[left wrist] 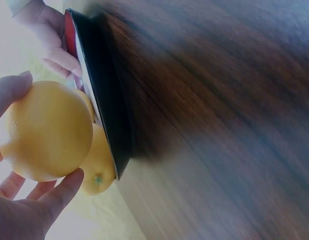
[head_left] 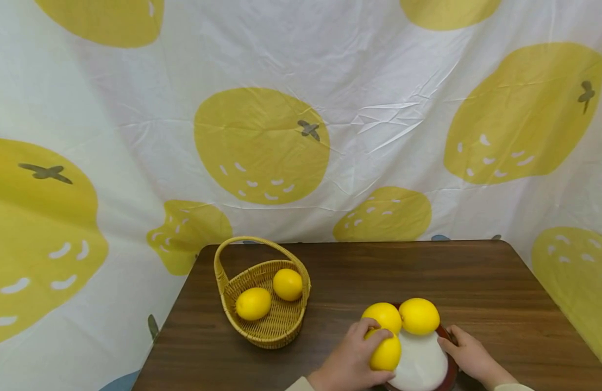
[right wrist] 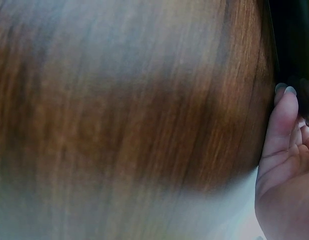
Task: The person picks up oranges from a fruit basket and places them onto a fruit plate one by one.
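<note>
My left hand point(head_left: 349, 354) grips a yellow lemon point(head_left: 386, 354), fingers and thumb spread around it, over the left side of a plate point(head_left: 422, 365). That plate has a dark red rim, a black underside and a white surface inside. Two more lemons lie at its far side, one point(head_left: 382, 316) partly behind the held lemon and the other point(head_left: 420, 316) to the right. In the left wrist view the held lemon point(left wrist: 49, 131) fills the hand. My right hand point(head_left: 469, 354) holds the plate's right rim, thumb on top; in the right wrist view its fingertips point(right wrist: 284, 102) meet the black side.
A wicker basket point(head_left: 274, 342) with a tall handle stands on the left of the dark wooden table point(head_left: 340, 271), holding two lemons point(head_left: 254, 304). Behind the table hangs a white curtain point(head_left: 369, 70) printed with large lemons.
</note>
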`<state>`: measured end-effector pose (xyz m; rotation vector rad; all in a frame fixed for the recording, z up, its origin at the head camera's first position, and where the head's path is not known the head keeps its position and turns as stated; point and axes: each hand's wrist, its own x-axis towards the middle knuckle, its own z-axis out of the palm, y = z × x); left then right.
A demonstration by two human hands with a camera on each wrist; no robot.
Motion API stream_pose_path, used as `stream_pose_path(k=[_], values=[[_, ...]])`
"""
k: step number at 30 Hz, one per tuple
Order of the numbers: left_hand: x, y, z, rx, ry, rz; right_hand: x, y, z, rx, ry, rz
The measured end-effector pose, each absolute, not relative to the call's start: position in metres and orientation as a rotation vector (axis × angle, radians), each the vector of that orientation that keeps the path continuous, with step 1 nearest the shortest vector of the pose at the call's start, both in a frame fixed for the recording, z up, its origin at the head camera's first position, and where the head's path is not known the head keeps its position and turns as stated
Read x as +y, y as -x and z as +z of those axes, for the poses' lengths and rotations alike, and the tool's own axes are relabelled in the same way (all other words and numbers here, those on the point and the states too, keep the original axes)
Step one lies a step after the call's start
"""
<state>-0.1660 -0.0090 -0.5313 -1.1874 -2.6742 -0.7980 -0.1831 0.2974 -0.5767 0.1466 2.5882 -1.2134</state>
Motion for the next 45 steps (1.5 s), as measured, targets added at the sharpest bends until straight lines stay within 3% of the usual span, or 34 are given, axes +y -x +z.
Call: stream_pose_path(k=[45], values=[[0.028, 0.17, -0.532, -2.718, 1.262, -0.707, 0.298, 0.184, -0.576, 2.614, -0.116, -1.179]])
